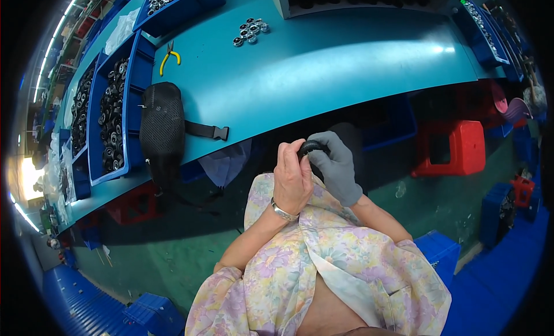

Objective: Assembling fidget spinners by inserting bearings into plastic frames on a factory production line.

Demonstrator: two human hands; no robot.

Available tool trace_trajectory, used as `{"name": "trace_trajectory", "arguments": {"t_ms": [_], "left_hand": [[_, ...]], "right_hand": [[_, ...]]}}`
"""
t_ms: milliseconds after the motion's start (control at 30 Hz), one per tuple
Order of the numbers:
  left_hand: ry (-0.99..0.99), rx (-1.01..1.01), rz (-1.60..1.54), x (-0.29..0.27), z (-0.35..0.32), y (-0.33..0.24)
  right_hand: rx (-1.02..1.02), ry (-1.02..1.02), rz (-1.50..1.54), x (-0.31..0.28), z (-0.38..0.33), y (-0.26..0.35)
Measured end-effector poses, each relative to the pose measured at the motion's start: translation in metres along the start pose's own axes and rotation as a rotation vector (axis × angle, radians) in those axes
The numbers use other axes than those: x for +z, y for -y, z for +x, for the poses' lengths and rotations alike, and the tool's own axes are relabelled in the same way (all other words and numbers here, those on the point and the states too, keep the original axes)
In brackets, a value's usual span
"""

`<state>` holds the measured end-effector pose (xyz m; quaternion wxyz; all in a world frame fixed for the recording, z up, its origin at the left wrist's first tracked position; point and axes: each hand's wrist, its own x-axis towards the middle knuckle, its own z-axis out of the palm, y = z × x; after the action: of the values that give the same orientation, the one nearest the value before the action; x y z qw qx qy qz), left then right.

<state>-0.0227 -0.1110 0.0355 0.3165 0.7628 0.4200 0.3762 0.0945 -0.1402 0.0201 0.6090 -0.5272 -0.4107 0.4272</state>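
Above my lap, in front of the table edge, both hands meet at a small black tyre [312, 146]. My bare left hand [292, 179], with a metal band at the wrist, pinches its left side. On the other side, my right hand [337, 167] in a grey glove closes its thumb and fingers round it. The fingers cover part of the tyre, so its centre is hard to see. Several small silver and black wheel hubs [251, 30] lie in a cluster on the teal table [277, 70].
Yellow-handled pliers [169, 60] and a black mesh bag [163, 119] with a buckle strap lie at the table's left. Beyond them stands a blue bin [134, 99] of black wheels. Another blue bin [190, 14] holds silver parts. A red stool [453, 148] stands at right.
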Motion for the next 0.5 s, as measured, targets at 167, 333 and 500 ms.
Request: {"name": "trace_trajectory", "arguments": {"t_ms": [167, 333, 500], "left_hand": [[-0.101, 0.020, 0.041, 0.006, 0.001, 0.006], [-0.149, 0.048, 0.115, 0.011, 0.001, 0.025], [-0.088, -0.416, -0.495, 0.011, -0.003, 0.033]], "right_hand": [[0.007, -0.085, -0.003, 0.011, 0.003, -0.009], [-0.020, -0.166, -0.054, 0.022, 0.007, -0.028], [0.125, -0.063, 0.169, 0.018, 0.003, -0.025]]}}
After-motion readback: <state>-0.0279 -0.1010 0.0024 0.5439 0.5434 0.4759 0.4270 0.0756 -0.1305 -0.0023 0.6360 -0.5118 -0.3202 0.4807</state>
